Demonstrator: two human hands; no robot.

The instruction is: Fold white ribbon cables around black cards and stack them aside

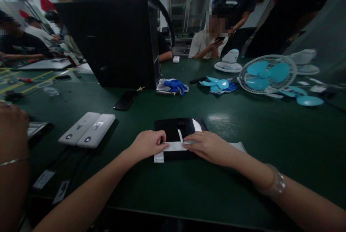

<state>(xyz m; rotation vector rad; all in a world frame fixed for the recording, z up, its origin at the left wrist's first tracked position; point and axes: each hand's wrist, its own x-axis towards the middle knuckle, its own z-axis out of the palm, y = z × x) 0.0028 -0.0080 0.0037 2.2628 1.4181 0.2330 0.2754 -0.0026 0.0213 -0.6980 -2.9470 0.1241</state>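
Observation:
In front of me a black flat panel (173, 125) with a glossy top lies on the table. Across it runs a white flat ribbon-like strip (176, 147), its left end folded down over the panel's near edge and its right end reaching beyond my wrist. A narrow white piece (180, 135) sticks up from the strip's middle. My left hand (151, 143) is closed, thumb and fingertips on the strip's left part. My right hand (209, 146) has its fingertips closed together on the strip's middle; what lies under them is hidden.
Two white power-bank-like devices (88, 130) with cables lie at left, near another person's arm (13, 145). Farther back are a phone (125, 100), a large black box (108, 41), blue-white gloves (174, 87), blue fan blades (216, 84) and a fan (267, 73). People sit or stand behind.

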